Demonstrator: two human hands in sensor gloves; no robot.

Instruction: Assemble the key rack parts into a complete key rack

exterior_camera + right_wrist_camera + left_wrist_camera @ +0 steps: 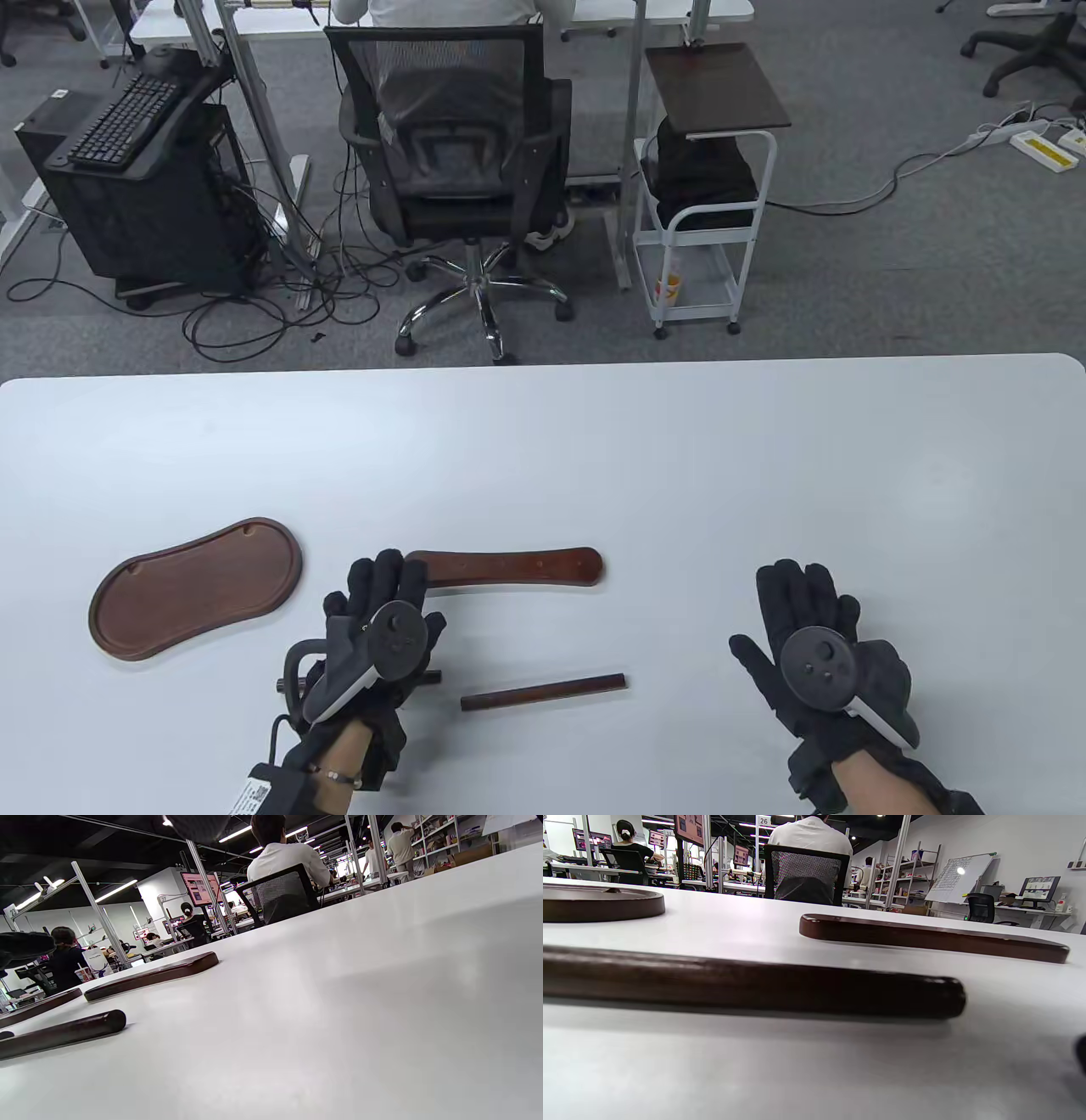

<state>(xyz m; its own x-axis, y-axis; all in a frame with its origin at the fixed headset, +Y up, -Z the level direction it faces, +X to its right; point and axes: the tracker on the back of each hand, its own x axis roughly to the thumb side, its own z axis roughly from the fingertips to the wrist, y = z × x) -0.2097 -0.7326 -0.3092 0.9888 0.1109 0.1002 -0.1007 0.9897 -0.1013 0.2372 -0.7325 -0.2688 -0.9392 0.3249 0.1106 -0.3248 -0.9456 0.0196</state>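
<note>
Table view: our left hand [382, 632] and right hand [814, 654] lie flat, fingers spread, gripping nothing. The dark round wooden rod [544, 691] lies between them, the flat brown wooden bar [517, 567] just beyond, the oval wooden tray [197, 587] left; bare white table [679, 458] stretches to the far edge.

Wooden tray [195, 587], bar [517, 566], rod [543, 691] apart.

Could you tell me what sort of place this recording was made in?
Most likely an open-plan office or lab: beyond the white table stands a mesh office chair with someone seated at a desk, a desktop computer tower, and a whiteboard.
</note>
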